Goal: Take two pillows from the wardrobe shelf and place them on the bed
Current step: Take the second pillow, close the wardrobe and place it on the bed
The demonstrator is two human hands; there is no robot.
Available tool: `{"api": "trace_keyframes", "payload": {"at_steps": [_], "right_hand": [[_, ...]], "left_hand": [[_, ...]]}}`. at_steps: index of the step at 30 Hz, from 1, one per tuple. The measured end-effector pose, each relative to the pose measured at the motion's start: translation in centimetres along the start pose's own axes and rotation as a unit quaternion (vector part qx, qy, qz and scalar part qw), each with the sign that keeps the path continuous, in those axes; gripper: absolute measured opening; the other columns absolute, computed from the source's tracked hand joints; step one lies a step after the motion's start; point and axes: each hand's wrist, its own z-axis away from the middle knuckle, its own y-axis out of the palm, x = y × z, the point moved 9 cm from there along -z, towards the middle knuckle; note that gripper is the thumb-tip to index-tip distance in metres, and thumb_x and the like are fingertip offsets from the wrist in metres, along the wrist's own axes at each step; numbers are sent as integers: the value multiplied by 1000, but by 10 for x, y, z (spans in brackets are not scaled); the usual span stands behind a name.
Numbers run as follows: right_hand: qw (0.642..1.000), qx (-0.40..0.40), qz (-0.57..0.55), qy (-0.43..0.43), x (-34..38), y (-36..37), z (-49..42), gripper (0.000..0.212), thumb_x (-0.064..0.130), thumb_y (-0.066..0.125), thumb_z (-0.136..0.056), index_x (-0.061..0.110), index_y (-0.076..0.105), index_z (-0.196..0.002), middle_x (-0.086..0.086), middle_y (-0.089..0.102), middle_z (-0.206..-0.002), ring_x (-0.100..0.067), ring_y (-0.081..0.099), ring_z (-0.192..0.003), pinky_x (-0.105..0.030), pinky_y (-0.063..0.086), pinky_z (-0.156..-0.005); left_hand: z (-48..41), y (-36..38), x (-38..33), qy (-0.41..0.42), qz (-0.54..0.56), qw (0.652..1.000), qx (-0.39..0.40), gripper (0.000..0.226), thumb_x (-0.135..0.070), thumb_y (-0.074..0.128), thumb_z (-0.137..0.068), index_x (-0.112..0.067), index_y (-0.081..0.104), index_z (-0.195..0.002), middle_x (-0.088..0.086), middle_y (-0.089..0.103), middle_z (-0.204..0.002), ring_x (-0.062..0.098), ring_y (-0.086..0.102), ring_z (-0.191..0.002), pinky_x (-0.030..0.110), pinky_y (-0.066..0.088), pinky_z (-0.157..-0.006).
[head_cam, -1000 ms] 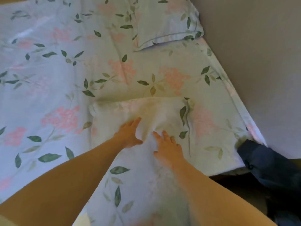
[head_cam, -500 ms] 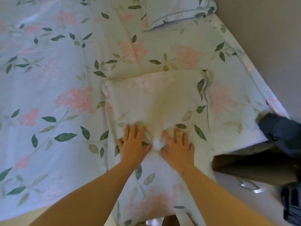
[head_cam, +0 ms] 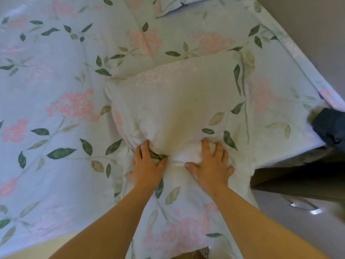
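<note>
A pillow (head_cam: 177, 101) in a pale floral case lies flat on the bed (head_cam: 56, 90), which has a light blue sheet with pink flowers and green leaves. My left hand (head_cam: 147, 165) and my right hand (head_cam: 212, 165) rest side by side on the pillow's near edge, fingers curled into the bunched fabric. The loose end of the pillowcase hangs toward me over the bed's edge. A second pillow (head_cam: 179, 6) in the same print shows only its corner at the top of the view.
A grey wall (head_cam: 308, 34) runs along the bed's right side. A dark blue cloth (head_cam: 330, 126) lies at the bed's right corner. Below it is a dark gap and grey floor with a shiny metal object (head_cam: 304, 207).
Both hands slid back from the pillow's middle to its near edge and moved apart, bunching the fabric. The view tilted down and drew closer to the pillow.
</note>
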Motion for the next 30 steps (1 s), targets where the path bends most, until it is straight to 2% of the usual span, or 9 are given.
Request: {"api": "trace_keyframes", "payload": {"at_steps": [3,7,11,13,16,20,23,30], "right_hand": [[999,-46,14,5,1,-2,-8,74,58,54,-82,39,17,-144,-10,24,-147,-32,25,-133,-54,32,-102],[996,-82,28,-10,2,-3,-13,49,50,48,-89,32,37,-133,-10,40,-129,-30,39,-118,-44,37,-91],[993,-96,-27,-66,3,-14,-14,33,39,45,-94,22,47,-123,-12,51,-117,-32,51,-106,-40,43,-81],[990,-76,-68,-98,2,-24,-11,30,35,43,-96,18,50,-119,-13,54,-112,-33,57,-98,-37,45,-72],[983,-53,-126,-125,0,-47,0,27,33,44,-96,17,53,-115,-12,59,-110,-32,59,-96,-39,48,-74],[975,-55,-171,-133,2,-88,16,25,33,47,-95,17,56,-111,-8,63,-109,-30,61,-97,-42,51,-78],[972,-80,-170,-141,3,-128,21,22,34,47,-94,17,57,-104,-6,65,-103,-28,61,-92,-42,51,-76],[967,-134,-139,-164,32,-226,8,18,33,47,-95,16,53,-92,-4,61,-91,-24,57,-84,-32,38,-63]], "left_hand": [[0,-3,-7,-5,-63,997,-48,65,-51,48,-88,-28,21,-142,1,23,-150,30,31,-132,49,34,-99],[-2,-3,-20,25,-136,984,-115,43,-40,46,-92,-15,42,-126,10,44,-133,33,40,-120,45,34,-94],[5,-8,-32,63,-102,983,-136,32,-28,49,-92,-5,50,-115,16,54,-121,35,48,-112,44,37,-90],[13,-20,-38,74,-86,984,-138,29,-28,48,-93,-5,51,-110,15,58,-116,34,53,-106,40,39,-79],[28,-45,-57,109,-103,979,-135,30,-33,46,-94,-7,53,-107,13,62,-112,34,58,-98,36,38,-68],[47,-78,-98,162,-93,974,-130,38,-40,43,-94,-12,53,-118,10,64,-114,33,60,-100,40,46,-75],[55,-100,-130,186,-89,969,-137,37,-42,41,-94,-13,55,-112,8,66,-106,31,61,-93,37,45,-71],[40,-157,-203,221,-33,964,-143,35,-43,41,-94,-15,57,-109,7,67,-103,29,62,-91,33,43,-68]]}}
